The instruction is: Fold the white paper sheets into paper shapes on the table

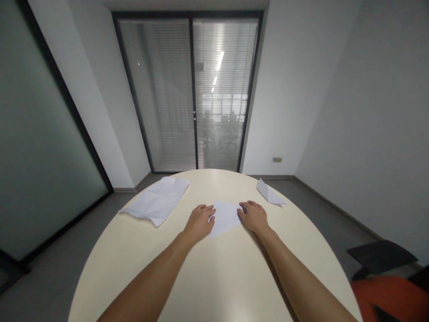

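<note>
A white sheet of paper (225, 219) with slanted edges lies on the pale round table (214, 281), between my two hands. My left hand (200, 222) rests on the paper's left edge, fingers bent and slightly apart. On its right edge lies my right hand (254, 215), with thumb and fingers spread a little. Neither hand visibly grips the sheet. Creased white paper (158, 199) spreads over the table's far left. A smaller folded white paper (269, 193) sits near the far right edge.
A black and red chair (389, 297) stands beyond the table's right edge. Behind the table are a glass door with blinds (221, 89) and grey walls. A frosted glass panel (43, 129) is on the left.
</note>
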`<state>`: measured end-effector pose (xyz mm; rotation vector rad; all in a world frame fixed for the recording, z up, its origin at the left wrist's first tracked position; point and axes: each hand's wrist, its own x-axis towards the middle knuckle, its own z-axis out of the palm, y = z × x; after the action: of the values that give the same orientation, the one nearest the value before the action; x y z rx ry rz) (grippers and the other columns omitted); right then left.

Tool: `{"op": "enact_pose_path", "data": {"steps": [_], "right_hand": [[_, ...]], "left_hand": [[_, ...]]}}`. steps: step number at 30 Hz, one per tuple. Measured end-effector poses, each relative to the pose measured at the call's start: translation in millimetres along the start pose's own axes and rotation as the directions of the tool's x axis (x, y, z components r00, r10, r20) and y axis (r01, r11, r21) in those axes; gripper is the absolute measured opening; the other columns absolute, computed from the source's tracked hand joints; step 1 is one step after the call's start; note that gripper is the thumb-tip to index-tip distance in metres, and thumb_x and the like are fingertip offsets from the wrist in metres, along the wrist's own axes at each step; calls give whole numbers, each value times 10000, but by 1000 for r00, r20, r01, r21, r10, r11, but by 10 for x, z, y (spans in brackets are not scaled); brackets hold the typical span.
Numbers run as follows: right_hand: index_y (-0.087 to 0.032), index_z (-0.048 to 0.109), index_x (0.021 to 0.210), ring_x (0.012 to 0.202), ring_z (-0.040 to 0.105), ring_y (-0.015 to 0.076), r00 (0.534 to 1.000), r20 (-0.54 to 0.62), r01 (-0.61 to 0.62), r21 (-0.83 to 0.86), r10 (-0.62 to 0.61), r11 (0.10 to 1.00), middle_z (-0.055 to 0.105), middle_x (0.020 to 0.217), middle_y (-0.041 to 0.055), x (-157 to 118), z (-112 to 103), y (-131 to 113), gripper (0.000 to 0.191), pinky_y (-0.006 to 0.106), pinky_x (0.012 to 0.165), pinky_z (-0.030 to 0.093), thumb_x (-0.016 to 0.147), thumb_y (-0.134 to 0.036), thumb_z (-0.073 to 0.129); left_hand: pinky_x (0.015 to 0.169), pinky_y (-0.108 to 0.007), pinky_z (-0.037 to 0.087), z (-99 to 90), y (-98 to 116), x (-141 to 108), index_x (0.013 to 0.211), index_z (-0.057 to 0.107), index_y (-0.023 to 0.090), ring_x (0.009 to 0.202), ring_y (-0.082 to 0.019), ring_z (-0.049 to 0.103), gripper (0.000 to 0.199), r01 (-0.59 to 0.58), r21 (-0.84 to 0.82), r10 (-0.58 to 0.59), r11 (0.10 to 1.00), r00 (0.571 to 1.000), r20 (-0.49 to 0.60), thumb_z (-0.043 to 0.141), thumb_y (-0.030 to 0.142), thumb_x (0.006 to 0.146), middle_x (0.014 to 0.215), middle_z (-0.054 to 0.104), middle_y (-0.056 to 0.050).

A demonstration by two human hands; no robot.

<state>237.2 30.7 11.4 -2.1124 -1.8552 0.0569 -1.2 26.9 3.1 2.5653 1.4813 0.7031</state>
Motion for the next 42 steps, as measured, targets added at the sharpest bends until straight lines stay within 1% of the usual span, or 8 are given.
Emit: {"op": "enact_pose_path", "data": {"steps": [7, 14, 18, 23, 28, 32, 37, 42], "right_hand": [[-273, 557, 1403, 1362, 418, 354, 1000, 22, -16, 5, 16, 1000, 493, 1482, 116, -7, 24, -18, 515, 568, 1117, 252, 924, -447, 481], [-280, 627, 1325, 1344, 431, 345, 1000, 17, -10, 41, 9, 999, 517, 1461, 96, 23, 30, 29, 461, 572, 1117, 244, 907, -434, 508], [-279, 662, 1251, 1285, 480, 334, 1000, -19, 6, 61, -5, 998, 572, 1399, 81, 37, 48, 52, 401, 534, 1088, 290, 899, -411, 521], [-254, 691, 1090, 1184, 551, 287, 996, -60, 68, 123, -61, 990, 675, 1216, 62, 53, 41, 53, 263, 432, 1034, 350, 882, -318, 543], [-189, 655, 1174, 1065, 620, 235, 983, -96, 170, 167, -156, 971, 716, 1116, 80, 76, 27, 65, 325, 323, 947, 415, 862, -227, 574], [-188, 642, 1245, 1053, 632, 240, 983, -108, 169, 195, -151, 966, 723, 1113, 83, 72, 28, 74, 391, 317, 912, 441, 860, -200, 576], [-202, 717, 1102, 1001, 642, 225, 977, -99, 208, 222, -190, 953, 738, 1066, 69, 77, 38, 81, 277, 306, 884, 451, 895, -195, 533], [-227, 726, 1029, 934, 653, 200, 974, -71, 226, 267, -215, 937, 744, 1001, 45, 89, 42, 85, 229, 278, 813, 452, 905, -231, 534]], "left_hand": [[1128, -407, 407, 0, -11, -5, 1268, 681, 211, 1231, -246, 539, 396, -22, 10, 22, 1000, 1000, -7, 483, 251, 927, 1380, 624, -20], [1120, -405, 411, 25, -23, -4, 1265, 680, 201, 1236, -246, 533, 387, -28, -5, 28, 1000, 1000, -8, 487, 233, 930, 1384, 620, -23], [1114, -406, 416, 31, -24, -5, 1261, 682, 199, 1227, -246, 538, 383, -34, -4, 34, 999, 999, -15, 485, 229, 933, 1381, 623, -22], [1112, -410, 415, 35, -27, -5, 1262, 681, 207, 1236, -246, 534, 378, -29, -7, 29, 1000, 999, -17, 496, 231, 934, 1380, 624, -24], [1113, -410, 408, 51, -29, -3, 1258, 684, 211, 1235, -250, 532, 371, -16, -9, 16, 1000, 1000, -17, 517, 217, 926, 1373, 629, -25], [1101, -401, 403, 29, -1, -14, 1229, 695, 212, 1222, -245, 538, 346, -16, 7, 16, 1000, 999, -38, 532, 206, 924, 1328, 642, -69], [989, -364, 448, -20, 47, -17, 1139, 713, 224, 1080, -225, 573, 268, 26, 30, -24, 999, 997, -73, 579, 220, 907, 1125, 652, -72], [904, -359, 440, -53, 71, -1, 1030, 713, 227, 1020, -221, 591, 191, 73, 105, -67, 992, 996, -57, 554, 208, 926, 1030, 679, -52]]}}
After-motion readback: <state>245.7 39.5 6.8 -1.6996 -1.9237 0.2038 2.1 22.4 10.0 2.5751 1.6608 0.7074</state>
